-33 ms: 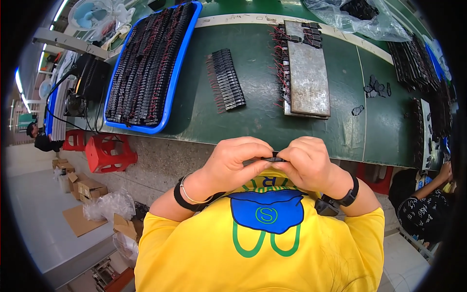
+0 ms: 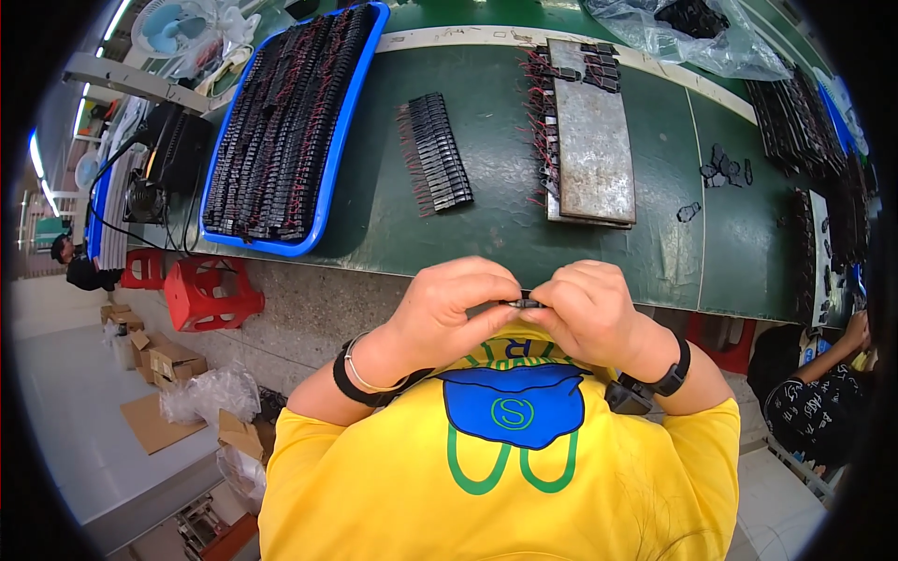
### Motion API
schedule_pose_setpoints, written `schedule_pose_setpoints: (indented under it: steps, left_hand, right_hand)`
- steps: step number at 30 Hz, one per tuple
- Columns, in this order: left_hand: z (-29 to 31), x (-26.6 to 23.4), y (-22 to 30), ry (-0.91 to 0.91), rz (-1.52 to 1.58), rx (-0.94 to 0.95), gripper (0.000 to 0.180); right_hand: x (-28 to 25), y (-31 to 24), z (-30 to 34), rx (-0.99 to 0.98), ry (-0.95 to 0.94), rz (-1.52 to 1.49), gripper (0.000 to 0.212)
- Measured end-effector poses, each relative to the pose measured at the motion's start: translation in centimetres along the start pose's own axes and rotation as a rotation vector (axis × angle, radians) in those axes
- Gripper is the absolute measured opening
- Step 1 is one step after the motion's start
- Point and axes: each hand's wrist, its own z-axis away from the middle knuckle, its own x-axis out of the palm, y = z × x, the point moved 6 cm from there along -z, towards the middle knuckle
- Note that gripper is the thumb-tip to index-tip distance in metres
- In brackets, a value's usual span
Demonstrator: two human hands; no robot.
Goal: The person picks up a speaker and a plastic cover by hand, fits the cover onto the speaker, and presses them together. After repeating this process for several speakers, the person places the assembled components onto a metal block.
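Observation:
Just off the table's front edge, my left hand and my right hand meet in front of my chest. Both are closed, pinching a small black plastic part between thumbs and fingers. Most of that part is hidden by the fingertips. Beyond my hands on the green table lies a row of small black parts with red wires. To its right, a flat grey metal plate rests beside more wired black parts along its left side.
A blue tray packed with wired black parts stands at the left. Loose black pieces lie to the right. A clear plastic bag is at the back. Red stools stand below the table, and another person's arm shows at far right.
My fingers have shifted very slightly around the small black part, and it has turned a little. Everything on the table looks the same.

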Motion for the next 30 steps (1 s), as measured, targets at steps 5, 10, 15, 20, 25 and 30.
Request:
schedule_pose_setpoints:
  steps: [5,10,15,20,25,30]
  left_hand:
    - [0.6,-1.0,-0.8,0.048,-0.008,-0.171,0.013]
    - [0.6,-2.2,-1.5,0.170,-0.121,-0.198,0.014]
    - [0.2,-3.7,-2.2,0.277,-0.502,-0.006,0.016]
    - [-0.5,-4.5,-3.1,0.364,-0.634,0.048,0.016]
    - [-0.5,-4.8,-3.6,0.411,-0.659,0.007,0.019]
    - [-0.3,-5.1,-3.5,0.464,-0.678,-0.007,0.026]
  right_hand:
    - [0.3,0.6,-0.6,0.014,0.028,-0.020,0.023]
    - [0.1,1.2,-1.1,0.146,0.018,-0.121,0.020]
    - [-1.7,1.3,-0.3,0.129,-0.012,-0.026,0.018]
    - [-4.6,1.1,-0.4,0.121,-0.019,0.041,0.017]
    - [-7.2,1.0,-1.5,0.121,0.003,0.117,0.015]
    - [-9.6,3.5,-3.2,0.227,0.025,0.206,0.014]
